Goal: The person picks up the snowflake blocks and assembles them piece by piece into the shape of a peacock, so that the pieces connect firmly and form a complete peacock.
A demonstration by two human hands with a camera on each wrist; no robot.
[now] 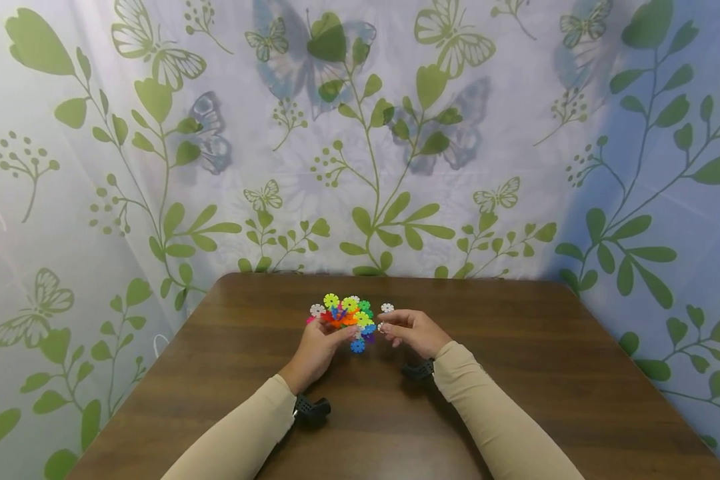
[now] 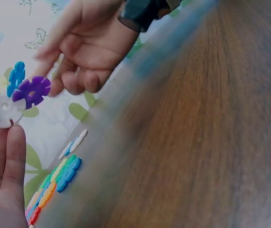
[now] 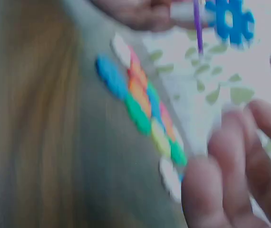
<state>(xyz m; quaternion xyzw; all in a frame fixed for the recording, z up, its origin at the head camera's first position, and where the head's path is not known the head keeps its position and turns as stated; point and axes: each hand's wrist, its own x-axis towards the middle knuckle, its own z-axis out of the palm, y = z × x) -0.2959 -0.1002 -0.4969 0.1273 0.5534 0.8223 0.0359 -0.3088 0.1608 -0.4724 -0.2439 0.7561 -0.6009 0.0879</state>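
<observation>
Above the wood-grain table (image 1: 516, 360), the left hand (image 1: 313, 351) pinches linked snowflake discs (image 2: 23, 96), likely light, stiff, best rim-held; the right hand (image 1: 421, 333) holds nothing.

Left grip (image 1: 317, 348) on discs (image 1: 357, 346) (multicoloured)

Both forearms (image 1: 234, 427) extend forward, left grip (image 1: 313, 350) pinching, right grip (image 1: 419, 332) loosely bent.

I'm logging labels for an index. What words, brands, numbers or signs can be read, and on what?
No text can be read.
Flower-shaped pieces, brown table, patterned backdrop: no lettering visible.
Black wrist devices: too small in the head view to tell.
Right wrist view: pieces too blurred for any fine mark.
</observation>
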